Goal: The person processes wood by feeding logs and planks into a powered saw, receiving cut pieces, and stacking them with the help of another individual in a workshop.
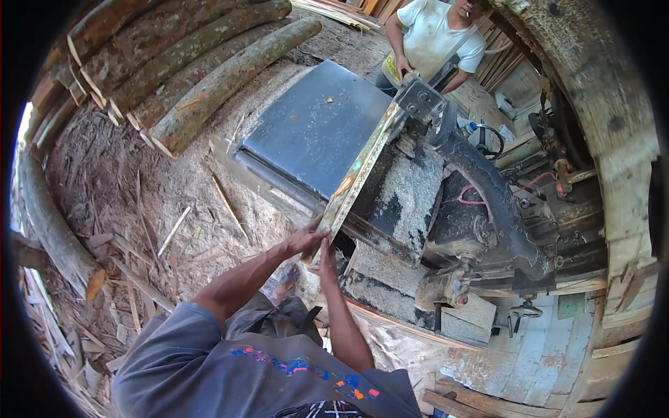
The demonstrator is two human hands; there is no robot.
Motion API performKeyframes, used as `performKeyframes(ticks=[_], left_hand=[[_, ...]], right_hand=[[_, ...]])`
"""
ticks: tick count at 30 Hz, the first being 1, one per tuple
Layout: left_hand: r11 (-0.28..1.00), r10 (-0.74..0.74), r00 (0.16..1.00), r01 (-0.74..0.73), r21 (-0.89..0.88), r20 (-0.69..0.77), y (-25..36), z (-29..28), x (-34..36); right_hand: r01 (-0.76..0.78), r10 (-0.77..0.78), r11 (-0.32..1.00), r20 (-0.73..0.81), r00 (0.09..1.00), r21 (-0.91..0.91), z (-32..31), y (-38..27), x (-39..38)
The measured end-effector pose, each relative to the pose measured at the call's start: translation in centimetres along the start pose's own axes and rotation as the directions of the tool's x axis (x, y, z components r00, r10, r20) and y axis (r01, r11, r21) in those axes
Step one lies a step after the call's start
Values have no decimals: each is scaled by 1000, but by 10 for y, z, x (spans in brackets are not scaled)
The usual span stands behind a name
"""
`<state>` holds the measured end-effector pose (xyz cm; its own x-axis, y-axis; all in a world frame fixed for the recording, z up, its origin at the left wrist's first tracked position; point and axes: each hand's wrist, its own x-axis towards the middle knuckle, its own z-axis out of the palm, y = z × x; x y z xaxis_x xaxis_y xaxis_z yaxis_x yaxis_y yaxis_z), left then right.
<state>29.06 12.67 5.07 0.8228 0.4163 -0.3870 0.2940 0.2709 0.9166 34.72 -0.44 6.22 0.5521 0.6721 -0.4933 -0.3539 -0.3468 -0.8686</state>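
Note:
A long, narrow length of wood [359, 172] with bark along it lies at the right edge of a dark metal machine table [310, 129]. Its far end reaches a dark metal guide head [420, 97] on a curved arm. My left hand [306, 238] is closed on the wood's near end, from the left. Close against it, my right hand [326, 259] grips the same end from the right, fingers pointing up along it; part of its grip is hidden. Beyond the guide head stands a co-worker [435, 42] in a white shirt, one hand near the wood's far end.
Stacked logs [202, 83] lie at the far left, and a curved log [56, 223] below them. Sawdust and wood scraps [174, 230] litter the ground. The curved machine arm [491, 198] and a thick timber post [613, 132] stand at the right, with a handwheel [526, 311] below.

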Motion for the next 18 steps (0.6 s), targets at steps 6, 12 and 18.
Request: performKeyframes(ticks=[6, 12, 18], left_hand=[[996, -22, 999, 24, -87, 24, -48, 18, -119], [997, -61, 998, 62, -44, 24, -70, 26, -260], [988, -85, 995, 91, -127, 50, -142, 36, -370]], right_hand=[[92, -94, 994, -25, 995, -62, 31, 83, -96], [52, -58, 996, -85, 995, -67, 88, 109, -244], [118, -131, 985, -100, 986, -129, 117, 188, -338]])
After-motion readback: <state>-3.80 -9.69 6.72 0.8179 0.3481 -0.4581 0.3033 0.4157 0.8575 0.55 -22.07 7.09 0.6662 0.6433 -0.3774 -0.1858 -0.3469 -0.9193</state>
